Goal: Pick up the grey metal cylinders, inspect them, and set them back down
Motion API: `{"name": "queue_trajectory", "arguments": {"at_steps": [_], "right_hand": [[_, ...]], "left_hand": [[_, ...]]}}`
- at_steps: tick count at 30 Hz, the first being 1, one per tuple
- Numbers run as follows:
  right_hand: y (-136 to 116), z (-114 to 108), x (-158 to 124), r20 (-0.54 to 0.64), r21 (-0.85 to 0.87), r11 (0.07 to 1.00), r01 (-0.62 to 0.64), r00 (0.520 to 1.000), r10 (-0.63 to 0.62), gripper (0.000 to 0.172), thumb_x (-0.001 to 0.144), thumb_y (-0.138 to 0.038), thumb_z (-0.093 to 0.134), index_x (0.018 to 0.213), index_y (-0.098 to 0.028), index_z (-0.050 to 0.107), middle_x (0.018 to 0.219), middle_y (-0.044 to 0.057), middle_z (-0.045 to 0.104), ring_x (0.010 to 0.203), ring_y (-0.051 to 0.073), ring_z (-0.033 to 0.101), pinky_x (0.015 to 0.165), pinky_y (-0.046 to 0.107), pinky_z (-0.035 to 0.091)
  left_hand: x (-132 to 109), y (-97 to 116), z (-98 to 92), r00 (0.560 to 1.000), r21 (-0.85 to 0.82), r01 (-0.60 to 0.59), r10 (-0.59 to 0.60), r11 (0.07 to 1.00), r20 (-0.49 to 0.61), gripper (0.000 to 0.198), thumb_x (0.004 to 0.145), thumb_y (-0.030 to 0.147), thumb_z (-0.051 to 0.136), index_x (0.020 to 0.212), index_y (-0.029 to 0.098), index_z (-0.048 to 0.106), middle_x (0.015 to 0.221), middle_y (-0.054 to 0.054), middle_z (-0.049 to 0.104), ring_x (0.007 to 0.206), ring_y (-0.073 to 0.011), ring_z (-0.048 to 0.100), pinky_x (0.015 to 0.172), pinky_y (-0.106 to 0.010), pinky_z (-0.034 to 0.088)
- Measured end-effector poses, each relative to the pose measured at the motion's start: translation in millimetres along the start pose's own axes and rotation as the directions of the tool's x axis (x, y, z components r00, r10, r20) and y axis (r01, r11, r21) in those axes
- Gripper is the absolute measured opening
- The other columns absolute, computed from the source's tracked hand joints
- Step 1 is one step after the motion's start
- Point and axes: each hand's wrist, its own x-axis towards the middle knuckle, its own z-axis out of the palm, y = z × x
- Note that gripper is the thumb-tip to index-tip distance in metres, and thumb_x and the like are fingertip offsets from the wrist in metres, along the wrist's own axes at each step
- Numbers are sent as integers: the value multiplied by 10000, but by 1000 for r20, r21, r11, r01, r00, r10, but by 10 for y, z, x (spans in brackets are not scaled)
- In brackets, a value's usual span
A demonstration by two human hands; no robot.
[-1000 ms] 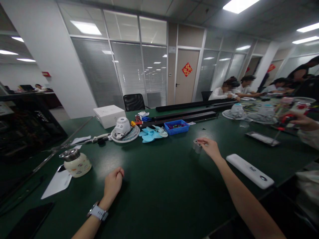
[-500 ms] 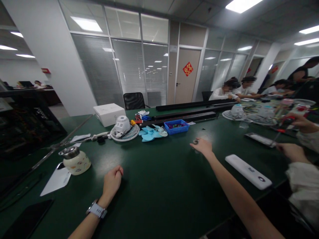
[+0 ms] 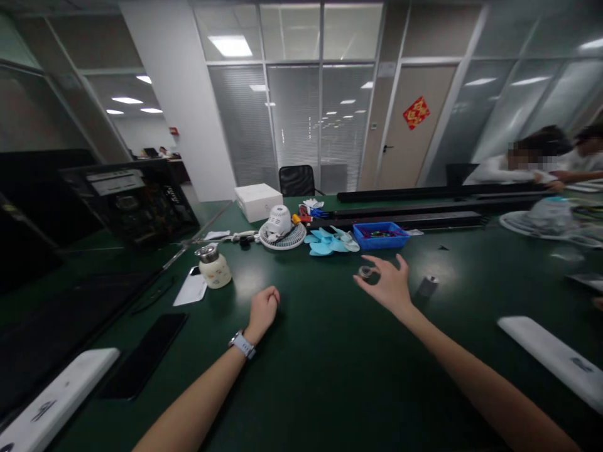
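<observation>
Since the earlier frame, the right hand (image 3: 385,287) had lifted off the worktop (image 3: 330,376), leaving a small grey cylinder (image 3: 428,285) lying just beside it. Its thumb and forefinger pinched a small round part (image 3: 365,272) above the worktop, with the other fingers (image 3: 401,263) spread. The left hand (image 3: 262,307) rested on the worktop, curled into a fist.

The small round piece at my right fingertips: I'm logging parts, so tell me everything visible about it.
The small round piece is ring-like, greyish and shiny, perhaps metal, with a darker centre. It sits between thumb and forefinger tips of the right hand, other fingers spread, over the dark green table, round face toward the camera. Whether it touches the table cannot be told.
</observation>
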Motion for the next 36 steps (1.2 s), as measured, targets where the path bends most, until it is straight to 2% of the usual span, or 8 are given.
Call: {"name": "queue_trajectory", "arguments": {"at_steps": [3,6,9,13,16,20,27,36], "right_hand": [[-485,280,-79,148,229,967,113,978,-149,537,774,-505,603,1247,-261,532,919,20,721,1041,251,625,1103,568,166],[-751,530,-155,190,367,922,124,960,-205,548,753,-477,651,1243,-267,522,891,6,713,1028,241,628,1109,562,184],[-803,721,-214,202,446,893,67,964,-173,581,737,-466,680,1251,-259,502,920,20,701,999,245,636,1086,564,240],[-748,863,-283,288,487,873,-15,947,-144,684,694,-498,719,1280,-251,467,1105,75,653,1116,265,573,985,481,403],[-734,884,-304,306,482,876,1,937,-169,652,712,-486,708,1265,-234,471,1205,92,605,1132,253,555,957,433,432],[-764,846,-294,277,450,890,73,936,-217,529,767,-424,671,1221,-220,492,1173,90,617,1083,243,574,941,423,426],[-768,848,-284,282,320,931,176,920,-271,404,821,-440,606,1127,-183,544,1008,98,654,967,252,594,886,399,423],[-801,795,-289,288,254,950,179,924,-251,364,813,-453,605,1060,-186,588,915,81,665,869,241,596,841,384,416]], "left_hand": [[-16,17,2,999,-16,-34,35,999,14,233,750,127,363,648,186,564,567,15,530,590,-152,516,598,-257,363],[-46,74,11,986,-40,-168,168,985,13,224,810,150,408,816,184,629,741,-11,629,740,-167,568,706,-282,419],[-61,176,63,951,-41,-309,310,950,2,222,875,257,486,1021,213,647,953,-37,661,940,-196,560,866,-344,424],[-44,339,240,932,-31,-363,363,931,-10,277,868,391,577,1098,260,661,1079,-52,631,1064,-220,511,952,-397,394],[-21,430,396,934,-44,-356,353,934,-54,238,851,400,612,1038,284,703,1084,-51,612,1094,-223,487,977,-410,380],[5,458,498,951,-97,-305,297,948,-88,194,826,396,650,957,283,739,1055,-47,609,1076,-219,495,979,-414,389],[26,428,476,937,-105,-335,320,936,-139,165,815,371,672,878,243,757,995,-51,612,1039,-207,508,968,-390,393],[-19,502,471,918,-72,-365,345,928,-195,171,829,368,656,872,236,755,913,-43,619,980,-195,512,897,-345,419]]}}
